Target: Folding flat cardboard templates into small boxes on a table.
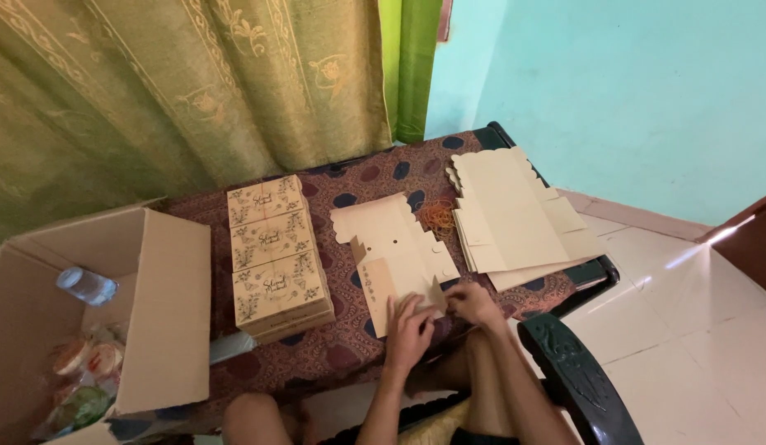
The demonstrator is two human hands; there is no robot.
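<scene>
Left hand (pixel 409 323) and right hand (pixel 472 303) pinch near edge of flat die-cut box blank (pixel 393 245) on batik-covered table (pixel 350 346); finger closure seemingly tight, partly hidden. Folded printed boxes (pixel 276 255) left, blank stack (pixel 515 216) right.

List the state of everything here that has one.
flat box blank: partly folded, under both hands
left hand: pressing the blank
right hand: gripping its edge
stack of blanks: unfolded, flat
finished boxes: closed, stacked
large carton: open
water bottle: capped, lying inside carton
</scene>
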